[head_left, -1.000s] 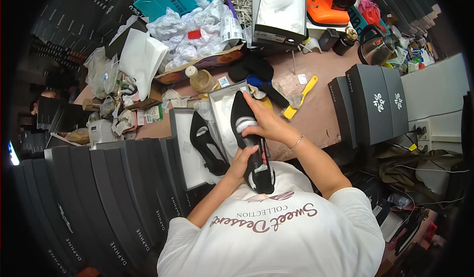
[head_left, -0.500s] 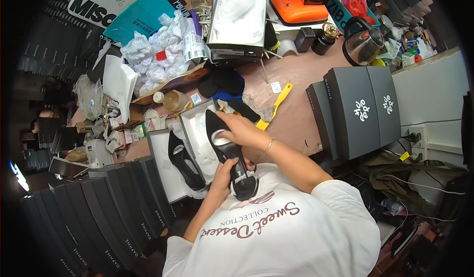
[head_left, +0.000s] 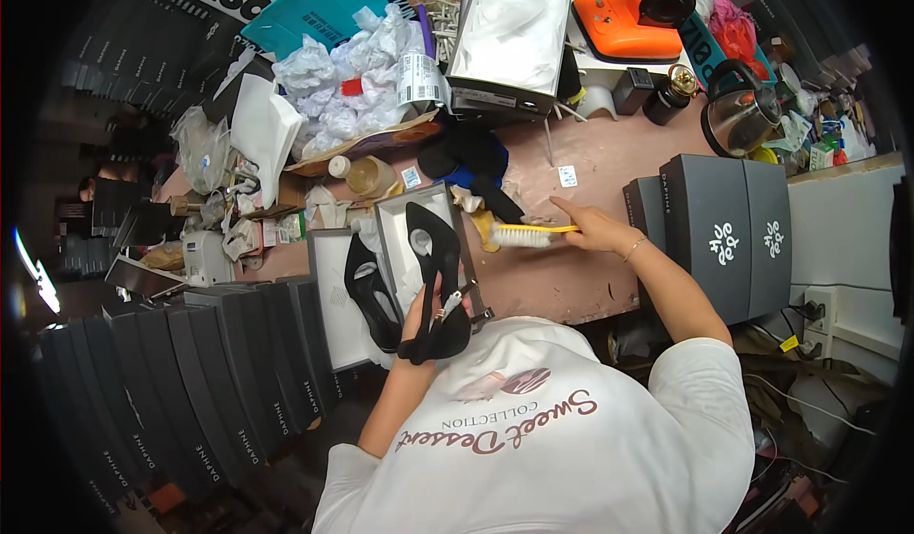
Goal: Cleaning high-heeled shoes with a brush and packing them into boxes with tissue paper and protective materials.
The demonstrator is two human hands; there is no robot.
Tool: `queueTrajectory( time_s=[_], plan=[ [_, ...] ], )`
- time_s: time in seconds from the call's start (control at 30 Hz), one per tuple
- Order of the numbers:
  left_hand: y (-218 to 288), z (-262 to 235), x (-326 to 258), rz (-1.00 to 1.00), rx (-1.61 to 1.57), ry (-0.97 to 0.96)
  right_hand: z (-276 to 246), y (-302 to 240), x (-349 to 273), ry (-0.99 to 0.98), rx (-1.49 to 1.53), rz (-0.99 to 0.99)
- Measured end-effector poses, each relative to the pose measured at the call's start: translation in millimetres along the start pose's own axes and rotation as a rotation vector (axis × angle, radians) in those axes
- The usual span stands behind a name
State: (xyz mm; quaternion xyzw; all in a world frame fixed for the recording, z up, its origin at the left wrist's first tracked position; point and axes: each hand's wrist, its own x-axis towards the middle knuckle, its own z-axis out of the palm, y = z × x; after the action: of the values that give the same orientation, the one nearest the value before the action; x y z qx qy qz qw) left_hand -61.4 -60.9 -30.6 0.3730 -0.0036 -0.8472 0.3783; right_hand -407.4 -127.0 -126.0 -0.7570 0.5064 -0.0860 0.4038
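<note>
Head view is showing the left hand (head_left: 428, 307) gripping a black heeled shoe (head_left: 433, 282) over the open box (head_left: 419, 248) while right-hand fingers (head_left: 571, 218) are closing on the yellow brush (head_left: 528, 235) on the table (head_left: 571, 277), brushing seemingly not begun.

The right hand (head_left: 592, 232) is off the black shoe (head_left: 433, 286) and now reaches out to the right over the tabletop (head_left: 571, 277), closing its grip on the yellow brush (head_left: 533, 235). The left hand (head_left: 426, 307) alone holds the shoe, near the body, over the open box (head_left: 390, 215).
</note>
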Motion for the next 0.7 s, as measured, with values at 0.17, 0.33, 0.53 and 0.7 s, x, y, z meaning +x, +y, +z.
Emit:
queueTrajectory(
  time_s=[0.17,0.33,0.53,0.7],
  plan=[
    [19.4,-2.9,2.1,-0.013,-0.195,-0.107,2.6,-52.4,-22.9,-0.219,0.729,0.494],
    [35.6,-16.0,-4.4,0.009,-0.249,-0.160,26.5,-127.2,-35.6,0.322,0.837,0.197],
    [51.2,-59.4,0.0,-0.049,-0.145,-0.288,26.6,-201.4,-18.7,0.528,0.969,0.064],
    [67.9,-64.5,-5.7,0.036,0.009,-0.202,41.1,-293.7,-35.4,0.504,-0.288,-0.418]
  ],
)
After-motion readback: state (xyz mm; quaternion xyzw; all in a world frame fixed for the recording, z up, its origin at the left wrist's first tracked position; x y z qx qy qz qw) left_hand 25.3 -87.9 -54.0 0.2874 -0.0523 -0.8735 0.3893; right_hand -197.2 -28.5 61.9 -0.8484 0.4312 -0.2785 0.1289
